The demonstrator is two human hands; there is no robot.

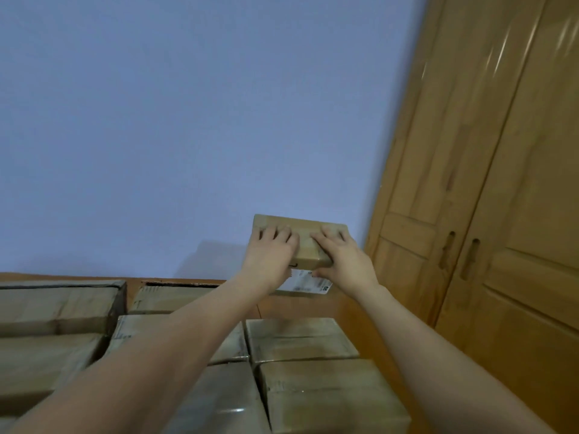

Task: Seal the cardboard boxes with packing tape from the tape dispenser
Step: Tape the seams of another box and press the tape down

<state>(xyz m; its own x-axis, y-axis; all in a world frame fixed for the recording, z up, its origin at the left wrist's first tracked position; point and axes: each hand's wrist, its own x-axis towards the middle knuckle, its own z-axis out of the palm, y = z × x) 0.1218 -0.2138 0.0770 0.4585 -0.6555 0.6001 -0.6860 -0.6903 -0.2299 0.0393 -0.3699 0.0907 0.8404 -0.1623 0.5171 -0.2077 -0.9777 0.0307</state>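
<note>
Both hands hold a small box up in front of the blue wall, above the far right of the box stack. Left hand fingers spread flat over box top, thumb under. Right hand same on the right side, fingers on top, thumb at lower edge by the white label. Wood doors at right. Stack boxes shiny w/ tape.
</note>
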